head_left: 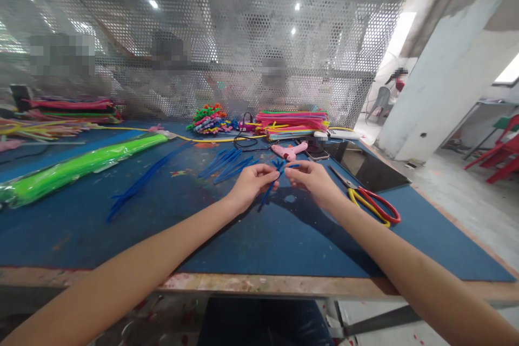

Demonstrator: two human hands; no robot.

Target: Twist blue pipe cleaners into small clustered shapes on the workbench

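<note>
Between my two hands, above the table's middle, is a small blue pipe cleaner piece (278,164) with several short loops at its top and a stem hanging down. My left hand (255,183) pinches it with thumb and fingers. My right hand (311,179) is closed too, its thumb and forefinger on a short blue pipe cleaner end (292,166). Just beyond lie bent blue pipe cleaners (227,164) and a pink glue gun (289,150). Scissors (367,200) with one red and one yellow handle rest beside my right forearm.
A bag of green pipe cleaners (87,166) and straight blue pipe cleaners (148,175) lie left on the blue table (227,243). Colourful bundles (292,120) stand by a perforated metal screen (227,27). A phone (317,152) and a dark glossy panel (365,165) lie right.
</note>
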